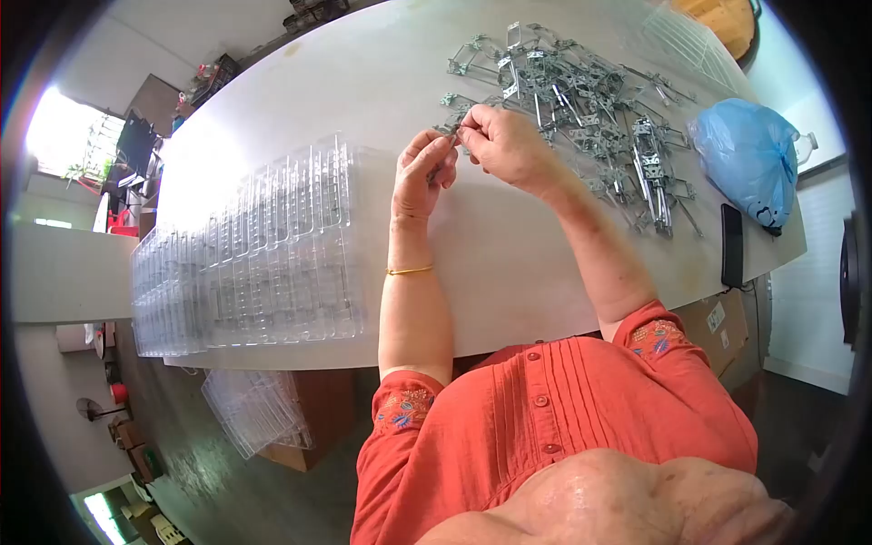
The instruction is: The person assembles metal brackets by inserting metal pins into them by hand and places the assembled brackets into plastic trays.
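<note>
In the head view, taking the middle of the picture as the clock's hub, both hands are meeting near 12 o'clock, over the white table (509, 309). The left hand (422, 173) is curling its fingers and pinching at a small grey part (453, 130) with thumb and fingertips; a yellow bracelet (410, 270) is circling the forearm below it. The right hand (500, 145) is reaching in from the 4 o'clock side, its thumb and forefinger closing on the same part (its exact shape is hiding among the fingertips, so I cannot tell it).

Just beyond the right hand, toward 1 o'clock, a tangled heap of grey metal parts (590, 132) is spreading across the table, with shiny rods showing among the brackets. A blue plastic bag (745, 159), knotted, is sitting at 2 o'clock, to the right of the heap, and a dark phone (731, 245) is lying near the table's edge at 3 o'clock. Behind the bag, toward 1 o'clock, a white wire rack (695, 45) is resting near the far edge.

At 9 o'clock, clear plastic trays (282, 245) are covering the table's left side. More clear trays (254, 409) are leaning below the tabletop at 8 o'clock, beside a brown box (327, 418). The person is wearing a red shirt (545, 400), filling 5 to 6 o'clock.
</note>
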The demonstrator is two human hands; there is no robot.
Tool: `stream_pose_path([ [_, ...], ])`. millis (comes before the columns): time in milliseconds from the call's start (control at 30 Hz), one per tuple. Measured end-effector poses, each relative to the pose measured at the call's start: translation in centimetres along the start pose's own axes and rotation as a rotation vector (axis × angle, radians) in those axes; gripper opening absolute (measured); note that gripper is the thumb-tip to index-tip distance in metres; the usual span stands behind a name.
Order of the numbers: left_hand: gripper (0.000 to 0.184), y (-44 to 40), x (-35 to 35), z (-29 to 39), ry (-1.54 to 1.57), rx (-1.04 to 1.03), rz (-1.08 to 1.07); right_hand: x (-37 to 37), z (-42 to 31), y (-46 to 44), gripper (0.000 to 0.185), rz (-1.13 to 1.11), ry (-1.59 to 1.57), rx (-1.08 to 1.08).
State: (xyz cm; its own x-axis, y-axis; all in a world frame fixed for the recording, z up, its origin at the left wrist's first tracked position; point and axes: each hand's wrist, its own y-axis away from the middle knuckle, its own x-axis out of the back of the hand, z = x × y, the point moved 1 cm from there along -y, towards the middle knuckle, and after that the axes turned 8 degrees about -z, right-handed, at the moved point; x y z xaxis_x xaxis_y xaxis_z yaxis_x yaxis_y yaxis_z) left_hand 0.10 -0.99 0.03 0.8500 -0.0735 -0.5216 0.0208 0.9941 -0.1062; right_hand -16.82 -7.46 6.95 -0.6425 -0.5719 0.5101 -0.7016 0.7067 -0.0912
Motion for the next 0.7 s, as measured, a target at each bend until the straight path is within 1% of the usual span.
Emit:
stream_pose_path([
  [67, 0.020, 0.0, -0.1, 0.1, -0.022, -0.007, 0.014, -0.2, 0.2, -0.1, 0.017, 0.019, 0.035, 0.020],
  [167, 0.022, 0.2, -0.5, 0.8, -0.034, -0.021, 0.058, 0.3, -1.0, 0.1, 0.017, -0.112, -0.274, -0.090],
  [367, 0.021, 0.2, -0.7, 0.7, -0.022, -0.023, 0.041, 0.5, -1.1, 0.1, 0.018, -0.101, -0.310, -0.107],
  [467, 0.020, 0.1, 0.1, 0.2, -0.033, -0.036, -0.012, 0.4, -0.8, 0.1, 0.017, -0.105, -0.272, -0.106],
  [700, 0.030, 0.1, -0.1, 0.3, 0.004, -0.039, 0.015, 1.6, -0.9, 0.3, 0.017, -0.144, -0.219, -0.114],
])
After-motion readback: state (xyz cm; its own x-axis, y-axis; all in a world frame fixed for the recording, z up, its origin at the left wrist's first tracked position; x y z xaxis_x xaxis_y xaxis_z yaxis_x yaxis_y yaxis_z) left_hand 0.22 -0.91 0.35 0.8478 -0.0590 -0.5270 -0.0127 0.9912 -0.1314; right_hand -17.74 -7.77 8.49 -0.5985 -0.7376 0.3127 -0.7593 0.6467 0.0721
